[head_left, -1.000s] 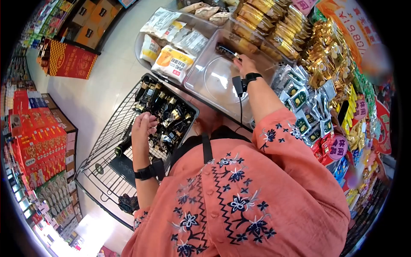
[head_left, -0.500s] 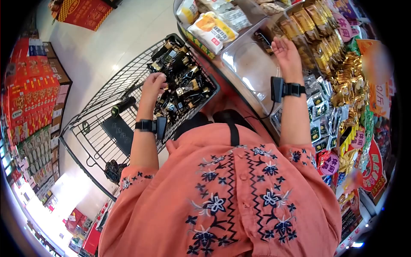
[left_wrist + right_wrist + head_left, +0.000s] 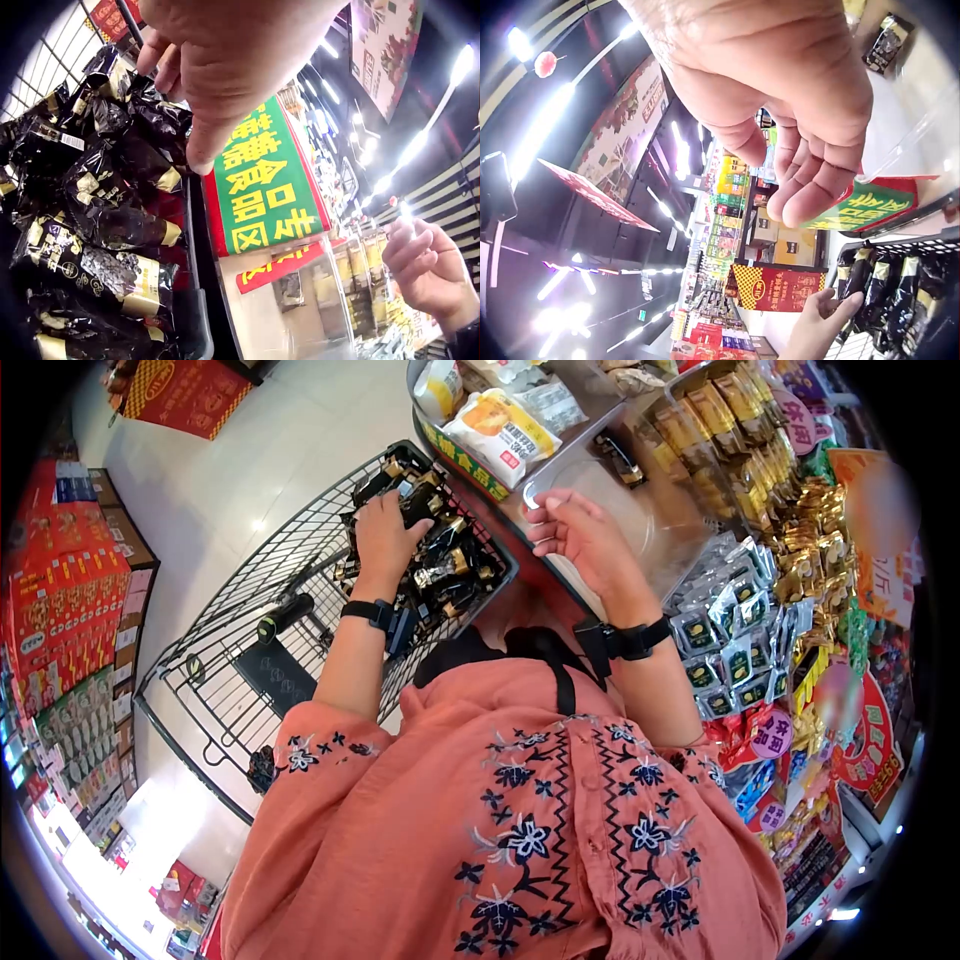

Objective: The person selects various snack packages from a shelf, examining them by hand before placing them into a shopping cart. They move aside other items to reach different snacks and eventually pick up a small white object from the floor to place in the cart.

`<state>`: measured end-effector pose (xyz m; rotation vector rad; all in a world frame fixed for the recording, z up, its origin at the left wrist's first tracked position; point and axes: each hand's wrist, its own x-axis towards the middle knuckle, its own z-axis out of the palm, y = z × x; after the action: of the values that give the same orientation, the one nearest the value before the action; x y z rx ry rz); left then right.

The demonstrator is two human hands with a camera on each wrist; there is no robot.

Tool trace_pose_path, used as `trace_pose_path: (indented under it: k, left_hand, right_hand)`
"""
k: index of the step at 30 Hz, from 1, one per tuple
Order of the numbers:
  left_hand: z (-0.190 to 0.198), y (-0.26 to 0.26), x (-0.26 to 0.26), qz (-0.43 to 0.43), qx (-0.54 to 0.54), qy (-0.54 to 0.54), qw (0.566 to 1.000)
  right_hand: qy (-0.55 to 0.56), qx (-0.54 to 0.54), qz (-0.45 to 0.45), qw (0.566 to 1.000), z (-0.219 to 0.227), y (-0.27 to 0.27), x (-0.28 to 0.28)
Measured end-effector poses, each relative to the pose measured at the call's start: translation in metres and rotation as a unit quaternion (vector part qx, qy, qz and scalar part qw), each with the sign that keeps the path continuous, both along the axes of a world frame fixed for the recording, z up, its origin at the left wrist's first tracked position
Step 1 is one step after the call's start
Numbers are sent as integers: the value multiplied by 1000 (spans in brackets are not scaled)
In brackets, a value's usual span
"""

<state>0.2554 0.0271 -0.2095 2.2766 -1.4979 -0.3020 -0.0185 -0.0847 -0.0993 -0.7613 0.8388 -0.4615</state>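
My left hand [image 3: 385, 545] reaches over the shopping cart [image 3: 225, 615], its fingers at a heap of black packets with gold ends [image 3: 440, 550] and the thumb spread to the side. In the left wrist view, one black packet with a printed picture [image 3: 90, 262] lies in front of that heap. My right hand [image 3: 590, 545] hovers beside the clear plastic bin [image 3: 665, 510], fingers loosely bent and nothing in them. A single black packet [image 3: 618, 457] lies at the far end of this bin; the right wrist view shows the same packet [image 3: 889, 43].
White-and-yellow bags [image 3: 500, 435] fill the neighbouring bin. Gold packets [image 3: 725, 420] and silver-green packets [image 3: 735, 625] lie along the display at right. A dark bottle-like item [image 3: 285, 615] lies in the cart's rear part. Red boxes [image 3: 65, 610] are stacked at far left.
My right hand has drawn back from the lone packet in the bin toward the cart side, empty. The left hand has moved forward over the black packets. The view has shifted left.
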Motion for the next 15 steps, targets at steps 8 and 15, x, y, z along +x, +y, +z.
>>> trace_pose_path:
  k: [8, 15]
  left_hand:
    - [-34, 0, 7, 7, -3, -37, 999]
    - [29, 19, 19, 226, -5, 576, 786]
  right_hand:
    - [4, 16, 23, 1000, -3, -2, 6]
    - [10, 2, 92, 996, 1, 3, 32]
